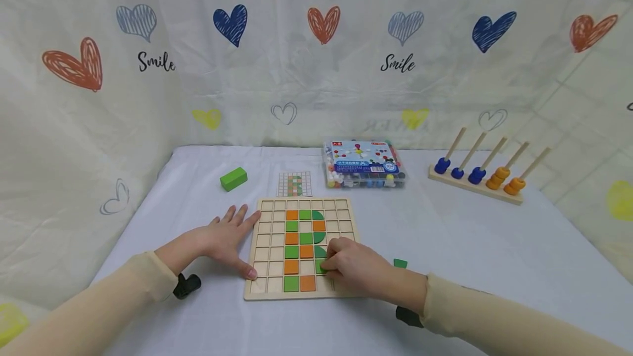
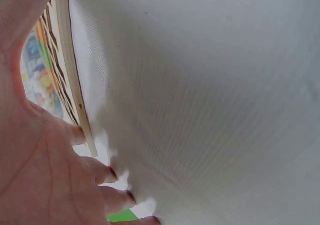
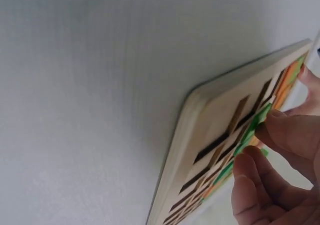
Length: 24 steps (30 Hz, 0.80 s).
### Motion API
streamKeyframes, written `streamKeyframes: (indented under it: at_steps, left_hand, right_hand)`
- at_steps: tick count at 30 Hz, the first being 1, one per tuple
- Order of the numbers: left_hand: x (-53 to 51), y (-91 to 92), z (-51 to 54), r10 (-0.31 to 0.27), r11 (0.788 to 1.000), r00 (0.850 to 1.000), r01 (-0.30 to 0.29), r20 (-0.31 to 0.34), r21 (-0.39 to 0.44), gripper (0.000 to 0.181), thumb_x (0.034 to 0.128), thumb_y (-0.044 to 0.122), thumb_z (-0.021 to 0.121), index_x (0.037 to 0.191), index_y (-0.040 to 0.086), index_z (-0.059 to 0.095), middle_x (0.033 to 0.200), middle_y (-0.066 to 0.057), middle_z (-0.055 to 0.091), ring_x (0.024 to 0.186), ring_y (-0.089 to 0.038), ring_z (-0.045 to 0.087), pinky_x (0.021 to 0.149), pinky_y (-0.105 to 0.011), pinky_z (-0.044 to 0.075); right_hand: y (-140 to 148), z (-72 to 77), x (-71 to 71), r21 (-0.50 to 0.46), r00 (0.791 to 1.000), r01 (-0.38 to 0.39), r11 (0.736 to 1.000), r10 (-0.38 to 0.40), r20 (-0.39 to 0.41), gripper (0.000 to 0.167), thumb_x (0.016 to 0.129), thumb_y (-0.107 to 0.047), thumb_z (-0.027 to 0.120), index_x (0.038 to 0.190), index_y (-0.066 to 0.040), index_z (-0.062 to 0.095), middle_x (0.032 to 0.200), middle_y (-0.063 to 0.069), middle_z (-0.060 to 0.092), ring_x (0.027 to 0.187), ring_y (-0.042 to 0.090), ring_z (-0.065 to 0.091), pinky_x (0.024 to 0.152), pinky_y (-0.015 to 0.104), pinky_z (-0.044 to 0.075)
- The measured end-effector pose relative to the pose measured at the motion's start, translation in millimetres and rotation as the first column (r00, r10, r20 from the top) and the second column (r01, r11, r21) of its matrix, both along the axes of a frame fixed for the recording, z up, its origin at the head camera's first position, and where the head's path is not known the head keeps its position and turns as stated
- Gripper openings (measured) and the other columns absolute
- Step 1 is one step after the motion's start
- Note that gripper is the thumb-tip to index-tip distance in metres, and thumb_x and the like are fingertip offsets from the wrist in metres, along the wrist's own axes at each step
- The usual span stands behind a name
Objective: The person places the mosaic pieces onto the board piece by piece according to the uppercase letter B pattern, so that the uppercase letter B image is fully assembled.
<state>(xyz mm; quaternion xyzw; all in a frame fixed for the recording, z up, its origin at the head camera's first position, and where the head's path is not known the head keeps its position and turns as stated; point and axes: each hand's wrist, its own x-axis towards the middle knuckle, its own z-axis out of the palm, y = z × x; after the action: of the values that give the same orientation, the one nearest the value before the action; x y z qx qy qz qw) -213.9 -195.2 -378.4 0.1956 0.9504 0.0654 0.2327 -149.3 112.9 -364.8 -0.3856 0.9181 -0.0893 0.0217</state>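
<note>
A wooden grid board (image 1: 267, 285) lies on the table with orange squares, light green squares and dark green rounded tiles in its cells. My right hand (image 1: 355, 269) is over its lower right part, thumb and fingertips pinching a light green square tile (image 1: 320, 266) at one cell; the right wrist view shows this green tile (image 3: 259, 119) at the fingertips. My left hand (image 1: 227, 239) is spread along the board's left edge, thumb near the lower corner and fingertips near the upper one. In the left wrist view the palm (image 2: 35, 170) faces the board's side (image 2: 75, 80).
Behind the board lie a small pattern card (image 1: 294, 184) and a green block (image 1: 233, 179). A clear box of coloured pieces (image 1: 365, 163) stands at the back. A peg stand with blue and orange beads (image 1: 475, 183) is at right. One dark green tile (image 1: 400, 263) lies by my right wrist.
</note>
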Motion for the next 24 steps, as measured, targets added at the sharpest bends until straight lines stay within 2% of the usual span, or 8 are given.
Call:
streamKeyframes:
  at_steps: [4,9,15,19,24]
  left_hand:
    - [0.8,0.0,2.3,0.003,1.000,1.000,-0.004,0.002,0.003,0.139,0.0649,0.075,0.082,0.164,0.007,0.012,0.169,-0.031,0.005,0.154,-0.058,0.001,0.115,-0.078,0.016]
    - [2.1,0.9,4.5,0.003,1.000,1.000,-0.003,0.008,0.009,0.139,0.0655,0.074,0.083,0.164,0.006,0.012,0.169,-0.031,0.005,0.153,-0.058,0.001,0.115,-0.079,0.016]
    - [1.9,0.8,3.2,0.006,1.000,1.000,-0.006,0.001,0.001,0.138,0.0656,0.075,0.082,0.164,0.007,0.012,0.169,-0.030,0.006,0.154,-0.057,0.002,0.116,-0.078,0.016]
    - [1.5,0.7,2.2,0.006,1.000,1.000,-0.006,0.000,0.000,0.139,0.0654,0.075,0.082,0.164,0.007,0.012,0.169,-0.029,0.005,0.154,-0.057,0.002,0.116,-0.077,0.016]
    - [1.2,0.2,2.5,0.005,1.000,1.000,-0.005,0.002,-0.001,0.139,0.0653,0.075,0.081,0.165,0.007,0.012,0.169,-0.029,0.005,0.154,-0.057,0.001,0.116,-0.078,0.016]
  right_hand:
    - [9.5,4.8,-2.1,-0.042,0.999,0.015,0.999,-0.014,0.032,0.017,0.090,-0.004,0.075,0.105,-0.011,0.081,0.092,0.000,0.066,0.084,0.009,0.055,0.077,0.022,0.056]
    - [36.4,10.5,-8.9,-0.061,0.990,0.124,0.990,-0.119,0.081,0.018,0.090,-0.003,0.075,0.107,-0.008,0.080,0.096,-0.001,0.071,0.089,0.011,0.063,0.080,0.029,0.059]
    - [82.4,9.7,-18.7,-0.072,0.967,0.222,0.972,-0.210,0.141,0.020,0.092,0.000,0.071,0.109,-0.008,0.078,0.096,-0.004,0.071,0.086,0.006,0.064,0.076,0.026,0.058]
    - [108.5,7.5,-21.7,-0.064,0.942,0.282,0.957,-0.264,0.205,0.017,0.093,-0.003,0.071,0.108,-0.009,0.077,0.096,-0.006,0.070,0.084,0.004,0.059,0.075,0.027,0.056]
    - [126.7,4.7,-23.1,-0.027,0.892,0.342,0.939,-0.315,0.324,0.013,0.091,-0.014,0.076,0.104,-0.011,0.076,0.094,-0.008,0.069,0.085,0.006,0.060,0.076,0.028,0.056]
